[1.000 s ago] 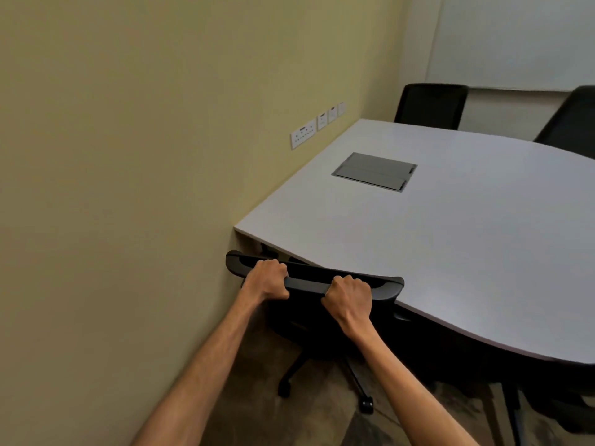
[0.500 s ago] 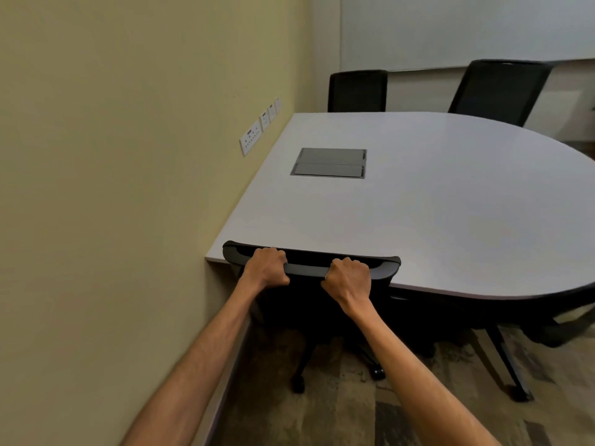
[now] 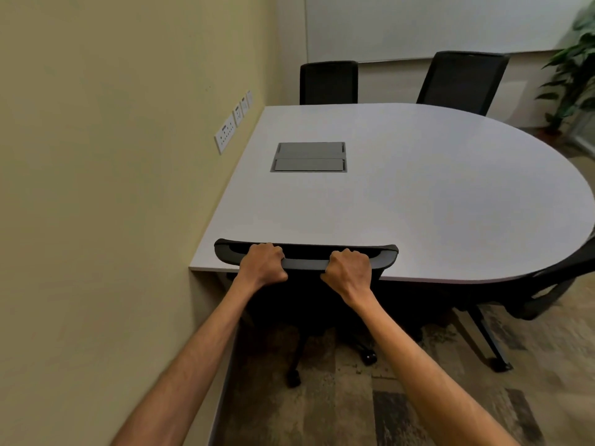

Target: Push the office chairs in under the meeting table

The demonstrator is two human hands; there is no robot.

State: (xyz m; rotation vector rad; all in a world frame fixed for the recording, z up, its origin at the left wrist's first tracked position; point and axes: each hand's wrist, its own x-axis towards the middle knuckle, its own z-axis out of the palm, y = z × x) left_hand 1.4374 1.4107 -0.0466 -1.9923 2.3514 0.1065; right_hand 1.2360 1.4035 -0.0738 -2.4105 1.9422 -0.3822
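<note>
Chair sits at the desk edge by the wall, our left hand and right hand clamped apart on its stiff top rail, and we judge it rolls lightly on its casters.

The meeting table has a pale grey top, straight against the wall on the left of the gripped chair back and rounded far to its right. Ahead of the grip, a dark grey cable hatch sits flush in the top. Below the grip, patterned carpet carries the chair's castors and the table's slanted leg.
</note>
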